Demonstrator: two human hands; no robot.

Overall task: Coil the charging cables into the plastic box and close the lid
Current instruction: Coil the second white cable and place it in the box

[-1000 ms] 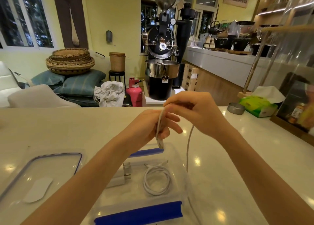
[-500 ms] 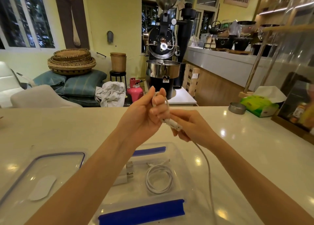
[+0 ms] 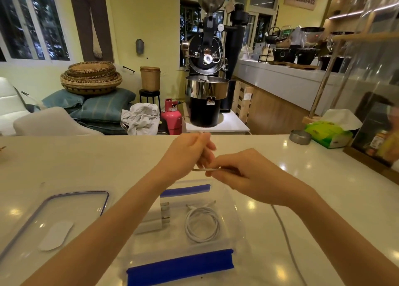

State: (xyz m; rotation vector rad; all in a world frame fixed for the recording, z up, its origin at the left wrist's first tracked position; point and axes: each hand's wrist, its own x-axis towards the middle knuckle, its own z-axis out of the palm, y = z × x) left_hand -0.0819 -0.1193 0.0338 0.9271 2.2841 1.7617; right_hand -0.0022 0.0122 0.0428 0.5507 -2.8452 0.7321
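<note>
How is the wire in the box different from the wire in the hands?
The coiled cable lies wound in a ring inside the plastic box; the held cable trails loose across the counter. Nothing touches the coiled cable; the left hand and right hand hold the other. Both are white.

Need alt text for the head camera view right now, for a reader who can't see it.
Both hands, left hand and right hand, hold a white cable above an open clear plastic box with blue latches. A coiled cable and a white charger lie inside; the lid rests on the counter to the left.
</note>
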